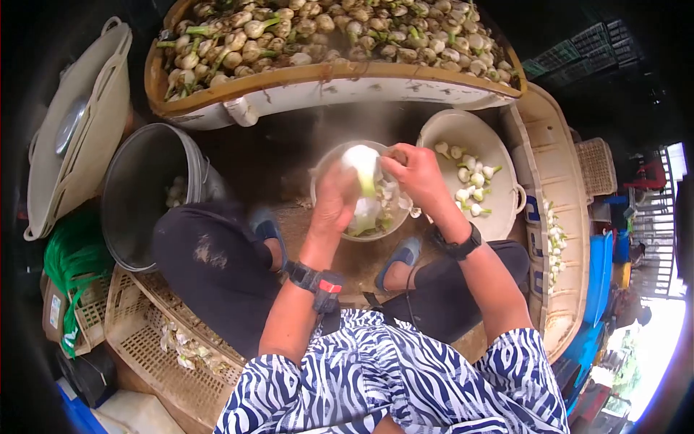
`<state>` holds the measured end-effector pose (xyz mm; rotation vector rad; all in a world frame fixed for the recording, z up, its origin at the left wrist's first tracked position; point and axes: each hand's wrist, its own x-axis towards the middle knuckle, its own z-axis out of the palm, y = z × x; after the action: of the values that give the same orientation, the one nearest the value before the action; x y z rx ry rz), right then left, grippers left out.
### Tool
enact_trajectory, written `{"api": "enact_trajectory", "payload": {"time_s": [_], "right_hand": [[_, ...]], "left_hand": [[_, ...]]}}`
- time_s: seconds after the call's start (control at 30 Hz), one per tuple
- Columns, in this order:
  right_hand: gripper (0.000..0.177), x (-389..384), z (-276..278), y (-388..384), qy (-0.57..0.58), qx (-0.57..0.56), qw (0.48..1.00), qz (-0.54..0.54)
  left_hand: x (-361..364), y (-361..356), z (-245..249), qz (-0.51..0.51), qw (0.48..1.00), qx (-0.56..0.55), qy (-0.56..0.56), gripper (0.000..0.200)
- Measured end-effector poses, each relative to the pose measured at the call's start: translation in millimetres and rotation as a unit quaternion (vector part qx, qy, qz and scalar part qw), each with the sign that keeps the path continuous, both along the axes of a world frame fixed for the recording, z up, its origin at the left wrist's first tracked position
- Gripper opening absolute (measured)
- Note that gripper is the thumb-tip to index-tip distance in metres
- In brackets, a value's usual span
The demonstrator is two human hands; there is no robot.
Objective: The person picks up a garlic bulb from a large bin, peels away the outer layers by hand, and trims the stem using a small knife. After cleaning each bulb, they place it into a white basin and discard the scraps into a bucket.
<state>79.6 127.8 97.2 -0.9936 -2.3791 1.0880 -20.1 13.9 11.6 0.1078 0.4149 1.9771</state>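
Observation:
In the head view, my left hand (pixel 336 194) is closed around a white garlic bulb (pixel 361 158) with a pale green stem pointing down. My right hand (pixel 417 173) is pinched at the bulb's right side; what lies between its fingertips is too small to make out. Below both hands sits a round basin (pixel 318 189) containing papery skins (pixel 365 217). To the right, a larger cream basin (pixel 499 210) holds several clean white garlic bulbs (pixel 473 179).
Ahead, a long trough (pixel 340 70) is heaped with dirty garlic bulbs (pixel 303 32). On the left stand a dark bucket (pixel 119 210) and a tilted cream tub (pixel 90 145). A plastic crate (pixel 137 325) with skins lies lower left; a long tray (pixel 567 311) with bulbs lies right.

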Motion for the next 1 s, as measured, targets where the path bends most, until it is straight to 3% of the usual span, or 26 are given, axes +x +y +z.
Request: {"api": "enact_trajectory", "payload": {"time_s": [0.07,0.27,0.3,0.33,0.37,0.43,0.5,0.6,0.67,0.7,0.73,0.8,0.83,0.93,0.97,1.0], "right_hand": [[0.024,-3.3,-1.2,4.6,-0.038,0.092,0.994,0.052],[0.017,-10.7,-11.8,2.7,-0.017,0.218,0.972,0.081],[0.017,-11.1,-16.1,2.7,-0.022,0.241,0.968,0.066],[0.017,-8.4,-20.6,4.0,-0.021,0.240,0.968,0.067],[0.017,-3.2,-26.2,6.1,-0.053,0.205,0.977,0.035],[0.018,3.0,-49.4,3.8,-0.084,0.171,0.982,0.007],[0.017,10.7,-81.8,-9.7,-0.147,-0.053,0.985,0.075],[0.024,9.2,-57.0,-27.3,-0.127,-0.154,0.979,0.052],[0.034,14.7,-55.8,-15.7,-0.131,-0.096,0.986,0.048],[0.035,22.1,-51.9,-10.0,-0.033,-0.110,0.993,0.030],[0.036,22.9,-28.5,-13.5,0.066,-0.123,0.990,0.007],[0.033,15.2,-12.5,-20.8,0.067,-0.102,0.992,-0.003],[0.030,11.5,-23.3,-15.0,0.089,-0.107,0.990,-0.011],[0.022,13.0,-32.7,3.0,0.130,-0.107,0.985,-0.036],[0.020,17.7,-28.1,8.8,0.141,-0.184,0.970,-0.076],[0.020,22.0,-25.5,12.0,0.149,-0.260,0.947,-0.116]], "left_hand": [[2.4,-0.9,-2.1,0.001,0.998,-0.026,0.054,0.031],[3.9,0.1,-9.6,0.033,0.991,-0.041,0.122,0.035],[4.1,0.2,-10.0,0.032,0.991,-0.041,0.122,0.035],[3.6,0.2,-4.0,0.025,0.998,-0.032,0.044,0.032],[3.2,1.1,-1.6,0.019,0.999,-0.022,-0.034,0.030],[2.1,4.0,-7.2,0.038,0.998,0.003,-0.053,0.029],[4.4,3.4,-12.9,0.059,0.995,0.025,-0.074,0.029],[8.3,4.5,-14.9,0.059,0.990,-0.002,-0.131,0.030],[5.3,6.5,-14.4,0.047,0.997,-0.032,-0.048,0.031],[5.1,6.2,-14.1,0.052,0.997,-0.029,-0.051,0.031],[6.2,5.8,-13.8,0.033,0.996,-0.073,0.033,0.033],[10.3,8.7,-10.3,-0.012,0.967,-0.154,0.202,0.036],[13.4,2.5,7.5,-0.012,0.923,-0.196,0.332,0.042],[18.2,6.3,-2.6,-0.023,0.923,-0.175,0.342,0.043],[11.3,0.2,-1.6,-0.088,0.899,-0.229,0.363,0.037],[8.5,-0.6,-4.3,-0.086,0.899,-0.230,0.362,0.037]]}}
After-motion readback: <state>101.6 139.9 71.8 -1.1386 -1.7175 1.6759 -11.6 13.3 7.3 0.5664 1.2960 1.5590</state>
